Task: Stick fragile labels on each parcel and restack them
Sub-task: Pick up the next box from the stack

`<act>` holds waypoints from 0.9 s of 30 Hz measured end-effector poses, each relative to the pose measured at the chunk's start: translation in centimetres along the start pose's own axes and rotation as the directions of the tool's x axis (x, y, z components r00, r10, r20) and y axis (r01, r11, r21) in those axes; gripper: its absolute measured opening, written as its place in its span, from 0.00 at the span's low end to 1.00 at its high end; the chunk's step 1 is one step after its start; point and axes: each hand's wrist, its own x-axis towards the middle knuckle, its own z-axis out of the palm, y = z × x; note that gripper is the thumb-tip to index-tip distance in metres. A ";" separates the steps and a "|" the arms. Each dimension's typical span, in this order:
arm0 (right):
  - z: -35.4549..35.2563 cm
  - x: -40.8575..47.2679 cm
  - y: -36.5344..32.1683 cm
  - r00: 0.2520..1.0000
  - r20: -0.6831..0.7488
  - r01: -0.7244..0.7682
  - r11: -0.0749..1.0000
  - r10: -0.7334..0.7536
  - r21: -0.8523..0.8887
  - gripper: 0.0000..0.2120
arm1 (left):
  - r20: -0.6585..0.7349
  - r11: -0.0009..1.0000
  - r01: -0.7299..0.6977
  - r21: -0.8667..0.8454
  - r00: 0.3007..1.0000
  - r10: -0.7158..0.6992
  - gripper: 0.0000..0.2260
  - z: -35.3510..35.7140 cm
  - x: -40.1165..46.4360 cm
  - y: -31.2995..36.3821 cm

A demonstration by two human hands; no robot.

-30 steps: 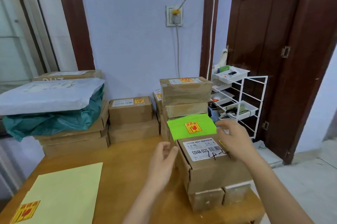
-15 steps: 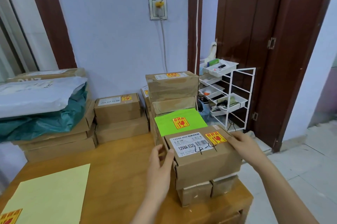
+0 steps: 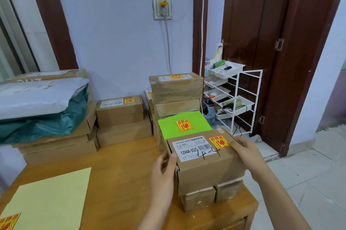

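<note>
Since the earlier frame the right hand (image 3: 245,152) has slid off the fragile label (image 3: 218,142), now stuck flat on the parcel (image 3: 205,156). Both hands grip that parcel: the left hand (image 3: 164,170) curls round its left edge, the right round its right edge. The labelling looks done; next comes lifting it to restack. It tops small boxes (image 3: 211,195), just in front of the green envelope (image 3: 184,125). Its white label reads "12V4A 48W" and "12V4A-5525".

Bright, even daylight, pretty soft — only faint shadows under the boxes. Wide-angle lens bends the door frame (image 3: 299,61) and walls at the edges. Everything's mostly sharp — no real glare.
</note>
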 end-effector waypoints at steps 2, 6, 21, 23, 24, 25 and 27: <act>0.0 0.0 -0.1 1.000 -0.001 -0.003 1.000 0.003 -0.002 0.12 | 0.001 1.000 0.007 0.018 1.000 -0.007 0.33 0.0 0.0 -0.1; 0.1 -0.3 -0.8 1.000 -0.016 0.026 1.000 -0.026 0.018 0.11 | -0.028 1.000 -0.024 -0.011 0.999 0.024 0.27 0.1 -0.4 0.7; 0.1 -2.6 -4.9 0.983 -0.039 0.176 0.984 -0.177 -0.033 0.08 | 0.030 0.996 -0.038 -0.086 0.999 0.041 0.16 -1.6 -0.4 3.4; -0.2 -2.6 -5.0 0.987 -0.035 0.152 0.987 -0.154 -0.049 0.09 | 0.047 0.996 -0.031 -0.078 0.998 0.035 0.16 -1.6 -0.7 3.4; -0.3 -2.6 -5.0 0.989 -0.033 0.144 0.988 -0.145 -0.047 0.09 | 0.052 0.997 -0.034 -0.076 0.998 0.038 0.18 -1.6 -0.8 3.3; -0.5 -2.7 -5.0 0.989 -0.031 0.141 0.989 -0.142 -0.040 0.09 | 0.055 0.996 -0.039 -0.074 0.998 0.043 0.21 -1.5 -0.9 3.3; -0.7 -2.9 -5.0 0.989 -0.034 0.143 0.989 -0.144 -0.031 0.10 | 0.056 0.996 -0.048 -0.073 0.997 0.052 0.26 -1.4 -1.0 3.3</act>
